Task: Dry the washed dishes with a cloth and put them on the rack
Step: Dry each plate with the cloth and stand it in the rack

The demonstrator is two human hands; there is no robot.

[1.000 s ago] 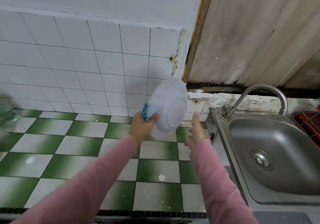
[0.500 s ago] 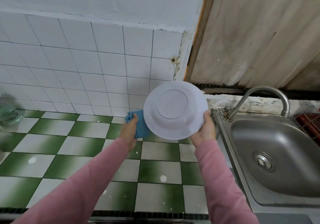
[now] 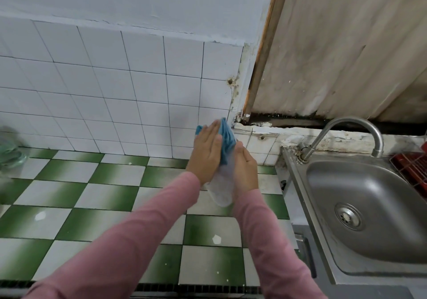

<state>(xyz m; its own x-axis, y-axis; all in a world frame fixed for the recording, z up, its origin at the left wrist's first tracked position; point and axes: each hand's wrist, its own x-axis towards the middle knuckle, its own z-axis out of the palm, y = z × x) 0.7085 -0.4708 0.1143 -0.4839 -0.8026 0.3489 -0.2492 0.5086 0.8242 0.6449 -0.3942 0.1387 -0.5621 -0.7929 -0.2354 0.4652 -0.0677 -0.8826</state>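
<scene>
A white plate (image 3: 221, 186) is held edge-on above the green and white tiled counter (image 3: 115, 194), so only its thin side and lower rim show between my hands. My left hand (image 3: 206, 152) lies flat with straight fingers and presses a blue cloth (image 3: 226, 138) against the plate's left face. My right hand (image 3: 246, 168) holds the plate from the right side, fingers curled round its rim. The red dish rack (image 3: 413, 169) sits at the right edge beyond the sink.
A steel sink (image 3: 369, 208) with a curved tap (image 3: 346, 129) lies to the right of the counter. A pale green glass object (image 3: 10, 153), blurred, stands at the far left by the white tiled wall (image 3: 115, 91).
The plate has turned from showing its underside to edge-on. My left hand moved with the cloth from beside the plate onto its face, flat against it.
</scene>
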